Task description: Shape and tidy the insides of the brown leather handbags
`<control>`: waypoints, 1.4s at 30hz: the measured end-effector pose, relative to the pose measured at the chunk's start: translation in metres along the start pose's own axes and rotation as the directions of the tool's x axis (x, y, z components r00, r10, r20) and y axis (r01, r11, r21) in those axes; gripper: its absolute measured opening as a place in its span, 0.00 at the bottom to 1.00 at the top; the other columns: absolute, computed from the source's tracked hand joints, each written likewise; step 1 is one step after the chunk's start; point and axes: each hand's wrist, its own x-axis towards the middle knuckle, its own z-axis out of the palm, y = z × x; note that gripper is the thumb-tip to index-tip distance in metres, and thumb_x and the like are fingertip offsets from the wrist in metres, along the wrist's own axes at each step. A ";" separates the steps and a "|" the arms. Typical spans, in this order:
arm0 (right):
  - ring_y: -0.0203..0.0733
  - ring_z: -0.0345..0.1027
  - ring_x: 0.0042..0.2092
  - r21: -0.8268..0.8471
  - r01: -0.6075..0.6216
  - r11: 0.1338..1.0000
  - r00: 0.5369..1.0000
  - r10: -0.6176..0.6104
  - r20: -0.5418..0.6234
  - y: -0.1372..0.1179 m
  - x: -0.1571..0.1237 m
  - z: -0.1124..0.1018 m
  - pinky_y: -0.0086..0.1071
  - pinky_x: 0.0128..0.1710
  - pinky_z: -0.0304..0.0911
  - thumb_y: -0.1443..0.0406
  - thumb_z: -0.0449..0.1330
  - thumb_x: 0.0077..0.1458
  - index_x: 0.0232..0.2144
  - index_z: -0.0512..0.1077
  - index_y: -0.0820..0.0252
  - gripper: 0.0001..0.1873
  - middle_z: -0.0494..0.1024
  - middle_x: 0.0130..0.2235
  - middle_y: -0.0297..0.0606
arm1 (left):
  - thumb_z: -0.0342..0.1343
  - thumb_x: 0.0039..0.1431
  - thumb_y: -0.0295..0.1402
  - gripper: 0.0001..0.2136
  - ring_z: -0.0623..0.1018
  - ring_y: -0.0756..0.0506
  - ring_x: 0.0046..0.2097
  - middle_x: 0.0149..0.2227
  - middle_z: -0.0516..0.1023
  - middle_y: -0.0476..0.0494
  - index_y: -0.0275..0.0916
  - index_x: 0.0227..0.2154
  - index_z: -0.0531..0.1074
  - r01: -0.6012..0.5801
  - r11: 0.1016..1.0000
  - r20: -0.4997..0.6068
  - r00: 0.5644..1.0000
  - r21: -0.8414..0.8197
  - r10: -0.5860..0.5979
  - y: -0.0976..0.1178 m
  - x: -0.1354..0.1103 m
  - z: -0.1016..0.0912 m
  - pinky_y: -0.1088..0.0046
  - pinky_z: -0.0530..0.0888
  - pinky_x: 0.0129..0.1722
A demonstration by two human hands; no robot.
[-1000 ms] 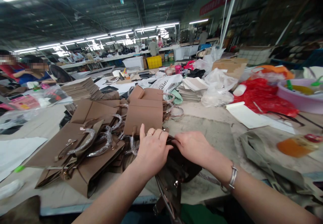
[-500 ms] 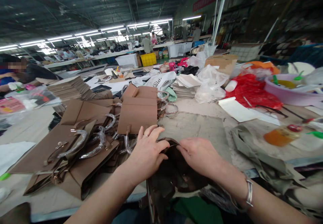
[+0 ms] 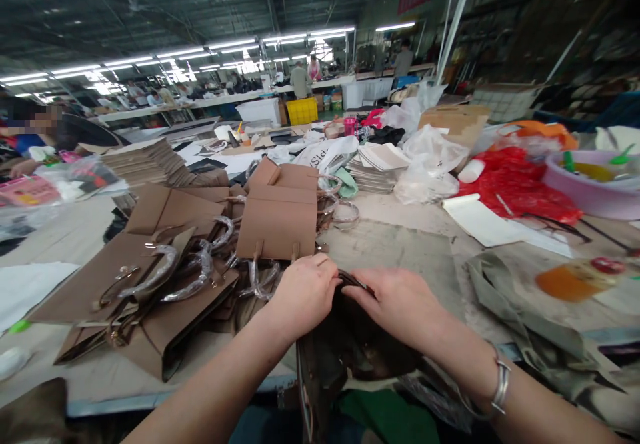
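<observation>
A dark brown handbag (image 3: 370, 344) stands at the table's near edge, its mouth turned up toward me so its dark inside shows. My left hand (image 3: 313, 291) is closed on the bag's top rim, thumb and fingers pinched together. Just right of it, my right hand (image 3: 393, 297) pinches the same rim between thumb and fingers. Beyond my left hand lies a brown handbag (image 3: 277, 224) with plastic-wrapped handles. More brown handbags (image 3: 150, 284) are heaped to the left, their handles also wrapped in clear plastic.
Stacked brown panels (image 3: 150, 164) rise at back left. On the right are an orange-filled bottle (image 3: 575, 281), a white notebook (image 3: 475, 221), red plastic (image 3: 525, 181) and a lilac basin (image 3: 590, 184). Olive cloth (image 3: 520, 311) hangs over the right edge. A person (image 3: 55, 127) sits at far left.
My left hand's fingers, spread apart before, have closed onto the bag's rim. My right hand keeps its pinch. The whole view has shifted slightly.
</observation>
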 end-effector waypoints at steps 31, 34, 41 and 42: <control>0.40 0.70 0.35 0.032 0.110 0.993 0.992 -0.108 -0.072 0.002 0.019 0.003 0.29 0.31 0.57 0.58 0.54 0.60 0.40 0.73 0.51 0.10 0.77 0.35 0.33 | 0.53 0.58 0.29 0.04 0.72 0.48 0.33 0.29 0.72 0.51 0.40 0.28 0.67 0.039 0.992 -0.049 0.998 -0.118 -0.045 -0.017 -0.014 0.003 0.72 0.64 0.34; 0.39 0.70 0.34 0.028 0.150 0.988 0.988 -0.149 -0.043 -0.001 0.026 0.003 0.29 0.31 0.57 0.61 0.53 0.61 0.38 0.74 0.53 0.10 0.76 0.35 0.33 | 0.51 0.59 0.30 0.04 0.72 0.48 0.33 0.29 0.72 0.50 0.40 0.28 0.66 0.051 0.993 -0.050 0.997 -0.107 -0.057 -0.017 -0.015 0.002 0.73 0.64 0.33; 0.38 0.69 0.34 0.015 0.115 0.993 0.993 -0.115 -0.030 -0.005 0.030 0.006 0.29 0.31 0.57 0.61 0.53 0.61 0.30 0.75 0.55 0.12 0.76 0.31 0.34 | 0.50 0.58 0.27 0.05 0.73 0.49 0.32 0.28 0.72 0.50 0.40 0.27 0.65 0.088 0.992 -0.058 0.994 -0.092 -0.094 -0.017 -0.014 0.003 0.73 0.64 0.33; 0.38 0.69 0.33 0.007 0.108 0.994 0.994 -0.108 -0.033 -0.006 0.031 0.006 0.29 0.30 0.56 0.61 0.53 0.60 0.29 0.75 0.55 0.12 0.75 0.31 0.34 | 0.50 0.57 0.26 0.05 0.73 0.49 0.32 0.28 0.72 0.50 0.40 0.26 0.65 0.093 0.991 -0.058 0.993 -0.097 -0.099 -0.017 -0.013 0.003 0.73 0.64 0.33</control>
